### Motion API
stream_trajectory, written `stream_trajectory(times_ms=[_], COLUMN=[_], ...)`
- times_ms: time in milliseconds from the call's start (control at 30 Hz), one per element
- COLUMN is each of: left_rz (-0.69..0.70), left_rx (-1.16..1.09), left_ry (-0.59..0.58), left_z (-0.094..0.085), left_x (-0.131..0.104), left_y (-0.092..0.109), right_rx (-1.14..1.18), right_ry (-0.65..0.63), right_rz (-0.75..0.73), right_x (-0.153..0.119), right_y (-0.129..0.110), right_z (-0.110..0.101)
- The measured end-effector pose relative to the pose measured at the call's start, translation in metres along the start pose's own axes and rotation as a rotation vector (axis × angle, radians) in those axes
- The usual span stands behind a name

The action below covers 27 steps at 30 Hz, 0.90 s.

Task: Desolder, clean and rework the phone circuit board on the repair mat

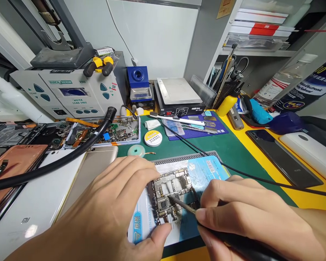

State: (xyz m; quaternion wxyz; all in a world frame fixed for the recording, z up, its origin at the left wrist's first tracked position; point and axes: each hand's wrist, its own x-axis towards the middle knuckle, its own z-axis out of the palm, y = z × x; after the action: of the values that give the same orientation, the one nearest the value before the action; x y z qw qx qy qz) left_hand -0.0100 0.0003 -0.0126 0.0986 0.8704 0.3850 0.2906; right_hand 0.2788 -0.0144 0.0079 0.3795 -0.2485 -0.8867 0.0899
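A phone circuit board (163, 189) lies on a blue and white printed card (198, 168) in front of me. My left hand (124, 195) grips the board at its left side, fingertips at the upper left corner and thumb at the lower edge. In my right hand (241, 214) is a soldering iron (188, 207), held like a pen. Its dark, slanted tip is at the middle of the board, by a chip; whether it touches is too fine to tell. The iron's black handle runs back under my palm, partly hidden.
A hot-air station (75, 90) stands back left, its black hose (70, 159) crossing over several phones. Behind the card are a round tin (153, 138), a tape roll (136, 150), a heating plate (179, 94) and a white brush (179, 119). A black cord (250, 175) crosses the green mat.
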Motion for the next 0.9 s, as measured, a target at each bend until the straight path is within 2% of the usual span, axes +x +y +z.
stream_trajectory(times_ms=[233, 500, 900], left_rz=[0.020, 0.032, 0.072], left_rx=[0.030, 0.073, 0.048], left_ry=[0.008, 0.033, 0.040], left_z=[0.0007, 0.0010, 0.0000], left_x=[-0.0028, -0.0024, 0.0040], left_y=[-0.0015, -0.0030, -0.0028], right_rx=[-0.019, -0.023, -0.011], right_ry=[-0.026, 0.055, 0.037], right_rz=[0.002, -0.035, -0.034], right_x=[0.0010, 0.0044, 0.0018], right_y=[-0.0033, -0.0017, -0.0021], right_z=[0.0000, 0.0041, 0.0029])
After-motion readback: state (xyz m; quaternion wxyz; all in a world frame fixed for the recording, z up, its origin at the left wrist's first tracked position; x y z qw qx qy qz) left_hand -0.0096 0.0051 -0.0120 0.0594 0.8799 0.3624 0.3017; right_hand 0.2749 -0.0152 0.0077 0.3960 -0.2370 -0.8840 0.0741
